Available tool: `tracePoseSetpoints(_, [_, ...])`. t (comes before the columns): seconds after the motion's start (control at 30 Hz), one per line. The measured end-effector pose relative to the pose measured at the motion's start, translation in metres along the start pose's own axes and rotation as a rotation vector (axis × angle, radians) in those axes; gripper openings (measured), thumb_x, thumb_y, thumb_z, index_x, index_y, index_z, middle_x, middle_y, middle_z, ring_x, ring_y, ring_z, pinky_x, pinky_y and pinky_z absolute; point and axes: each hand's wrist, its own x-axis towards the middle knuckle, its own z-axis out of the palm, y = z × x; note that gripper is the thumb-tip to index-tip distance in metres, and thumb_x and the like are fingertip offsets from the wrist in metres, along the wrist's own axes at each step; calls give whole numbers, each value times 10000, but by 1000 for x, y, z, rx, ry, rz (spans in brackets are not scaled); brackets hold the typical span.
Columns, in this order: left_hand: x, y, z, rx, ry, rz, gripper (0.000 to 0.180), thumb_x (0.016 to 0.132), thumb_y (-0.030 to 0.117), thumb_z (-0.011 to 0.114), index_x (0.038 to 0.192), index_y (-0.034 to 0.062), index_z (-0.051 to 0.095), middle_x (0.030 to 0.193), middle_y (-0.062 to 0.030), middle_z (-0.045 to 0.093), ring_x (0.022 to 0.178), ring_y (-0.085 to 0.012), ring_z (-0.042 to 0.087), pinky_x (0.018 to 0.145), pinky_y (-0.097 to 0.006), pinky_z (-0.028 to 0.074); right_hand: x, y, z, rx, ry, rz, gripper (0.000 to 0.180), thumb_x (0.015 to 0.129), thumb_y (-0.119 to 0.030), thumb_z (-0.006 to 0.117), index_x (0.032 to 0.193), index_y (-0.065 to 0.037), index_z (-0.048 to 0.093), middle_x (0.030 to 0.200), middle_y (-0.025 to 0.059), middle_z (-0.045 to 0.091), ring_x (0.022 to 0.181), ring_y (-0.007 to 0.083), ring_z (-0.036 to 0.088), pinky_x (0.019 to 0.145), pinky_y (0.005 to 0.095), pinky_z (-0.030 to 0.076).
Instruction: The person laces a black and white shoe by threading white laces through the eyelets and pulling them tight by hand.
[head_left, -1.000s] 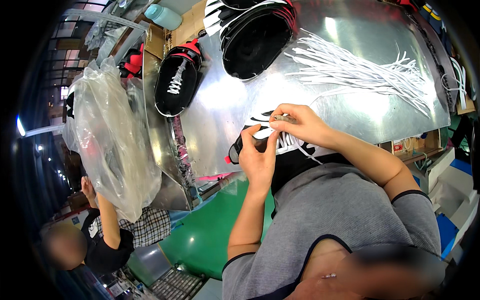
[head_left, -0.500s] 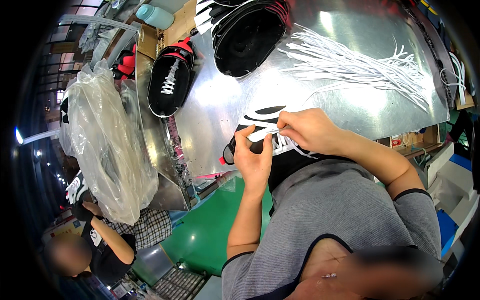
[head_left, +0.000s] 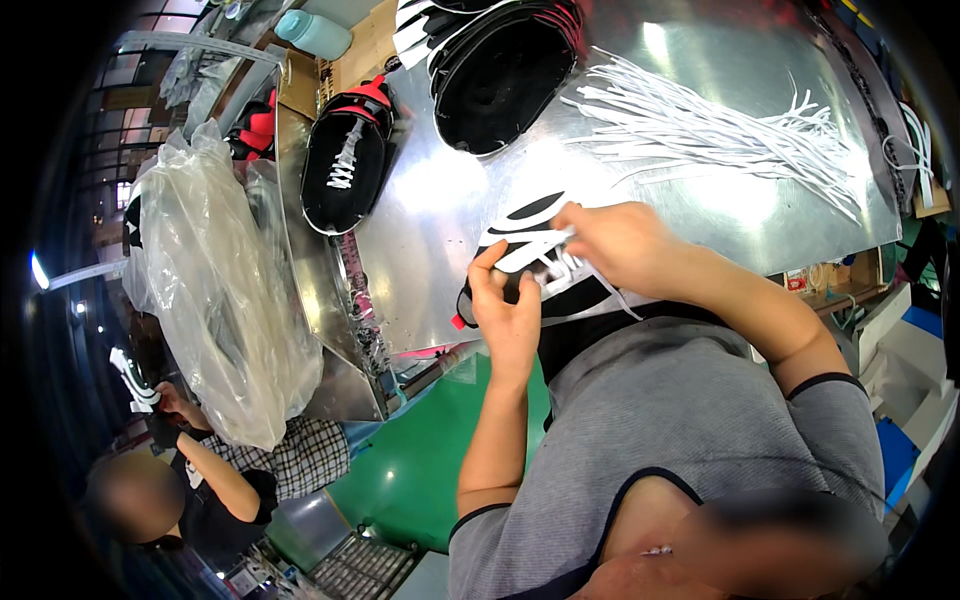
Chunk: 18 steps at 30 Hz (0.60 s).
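A black-and-white shoe upper (head_left: 537, 207) lies at the table's near edge, close to my body. Its thumb and fingers apart around the tongue side, my left hand (head_left: 508, 318) grips the upper near its lacing opening. White shoelace (head_left: 568, 270) crosses the eyelet rows, and a loose end hangs toward my lap. Just right of the opening, my right hand (head_left: 635, 248) is closed in a pinch at a white strand of the lace; motion smears its fingertips.
White laces (head_left: 720, 125) lie in a loose bundle at the far right of the metal table (head_left: 420, 270). Stacked black uppers (head_left: 505, 90) and a laced one (head_left: 343, 165) sit farther off. Plastic bag (head_left: 225, 300) hangs left; a co-worker (head_left: 225, 480) holds a shoe beyond.
My right hand has lifted slightly up and away from my left fingers. The upper has shifted a little and tilted. The co-worker's shoe has moved.
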Motion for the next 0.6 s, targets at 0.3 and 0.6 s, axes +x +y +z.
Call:
tracePoseSetpoints(0.3, [17,16,-5,-178,-134,-110,337,966,-34,528,1296,3,469,1003,-103,663,943,-159,632,880,-290,504,-11,32,22,41,317,16,222,913,-213,703,1060,-59,638,805,118,691,669,282,663,606,359,498])
tracePoseSetpoints(0.6, [-13,15,-9,506,-100,237,359,897,36,718,1198,13,522,954,-137,731,884,-233,726,779,-319,542,-5,10,20,294,151,-23,229,882,-313,679,945,-101,735,727,120,691,710,325,681,651,410,520])
